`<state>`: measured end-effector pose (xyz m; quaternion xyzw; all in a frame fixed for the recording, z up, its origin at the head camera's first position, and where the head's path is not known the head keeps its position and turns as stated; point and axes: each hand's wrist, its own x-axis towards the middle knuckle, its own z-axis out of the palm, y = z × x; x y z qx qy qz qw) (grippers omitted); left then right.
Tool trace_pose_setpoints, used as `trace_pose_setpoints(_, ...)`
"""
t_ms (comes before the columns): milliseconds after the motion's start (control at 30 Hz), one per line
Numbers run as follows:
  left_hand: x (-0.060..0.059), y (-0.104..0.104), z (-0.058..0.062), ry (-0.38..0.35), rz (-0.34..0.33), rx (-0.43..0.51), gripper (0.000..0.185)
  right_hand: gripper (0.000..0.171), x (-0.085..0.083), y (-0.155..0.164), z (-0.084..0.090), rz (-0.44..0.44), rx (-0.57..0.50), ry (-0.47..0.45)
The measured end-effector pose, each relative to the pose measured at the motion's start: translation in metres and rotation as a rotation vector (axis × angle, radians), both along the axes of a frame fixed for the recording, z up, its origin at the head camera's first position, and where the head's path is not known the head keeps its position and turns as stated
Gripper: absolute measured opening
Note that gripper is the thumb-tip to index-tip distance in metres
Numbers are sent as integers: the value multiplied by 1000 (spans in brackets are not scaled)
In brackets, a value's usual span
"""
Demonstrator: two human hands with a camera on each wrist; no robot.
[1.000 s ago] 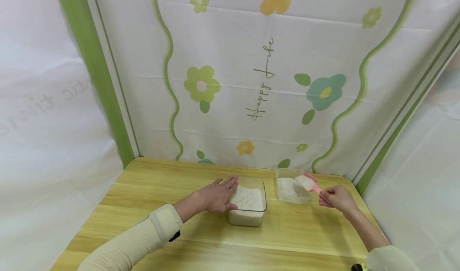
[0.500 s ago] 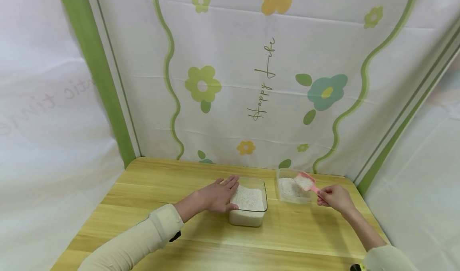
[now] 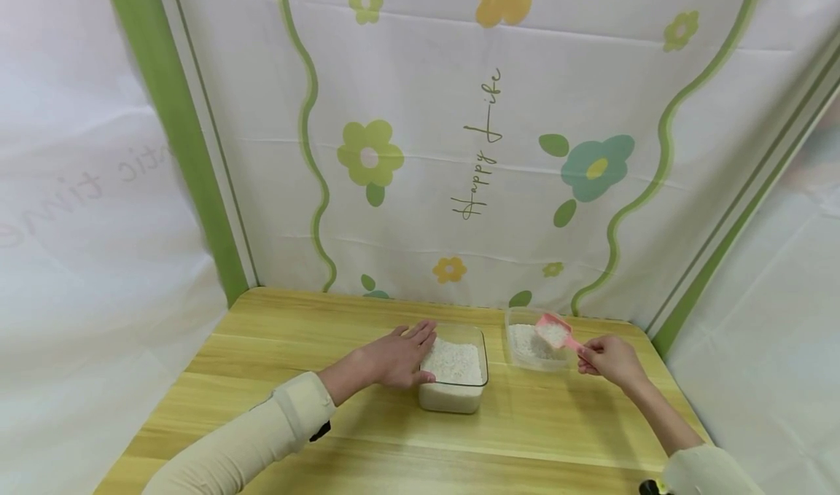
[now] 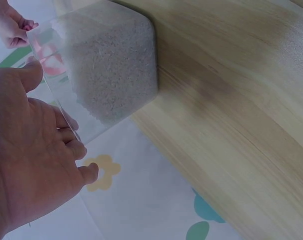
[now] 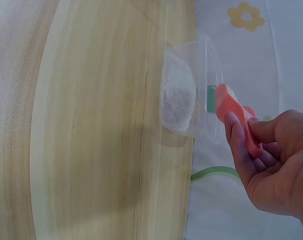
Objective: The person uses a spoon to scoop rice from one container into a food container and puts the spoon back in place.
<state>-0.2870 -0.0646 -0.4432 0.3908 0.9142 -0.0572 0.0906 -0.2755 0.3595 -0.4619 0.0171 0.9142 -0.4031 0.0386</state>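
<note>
My right hand (image 3: 612,360) grips the handle of a pink scoop (image 3: 555,330) loaded with white rice. The scoop is held above a clear plastic container (image 3: 537,364) with rice in it; in the right wrist view, the scoop (image 5: 230,106) is apart from the container's rim (image 5: 211,90). My left hand (image 3: 397,356) rests along the left rim of a larger clear square container (image 3: 453,400), its fingers fairly straight. Rice (image 4: 116,65) fills much of that container, as the left wrist view shows through its wall. My left hand (image 4: 41,150) partly hides the rim there.
Both containers stand on a wooden table (image 3: 275,349), the plastic one farther right and near the back edge. Behind the table hangs a white curtain (image 3: 420,211) printed with flowers. White side curtains (image 3: 774,334) flank the table.
The scoop in my right hand has shifted slightly left, farther over the plastic container. The left hand and the larger container look unmoved.
</note>
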Motion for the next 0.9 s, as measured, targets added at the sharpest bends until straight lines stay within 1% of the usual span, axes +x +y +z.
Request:
trace_pose_setpoints(233,0,0,0,2,3,-9,81,22,-1,-3,-1,10,72,42)
trace_pose_setpoints(400,1,0,0,7,1,-7,81,22,-2,-5,-1,33,118,71)
trace_pose_setpoints(533,0,0,0,10,0,-9,81,21,-3,-6,-1,40,131,93)
trace_pose_setpoints(800,1,1,1,15,0,-18,81,19,-4,-8,-4,34,135,100)
trace_pose_setpoints(900,1,1,2,13,3,-21,81,19,-4,-9,-4,41,158,110)
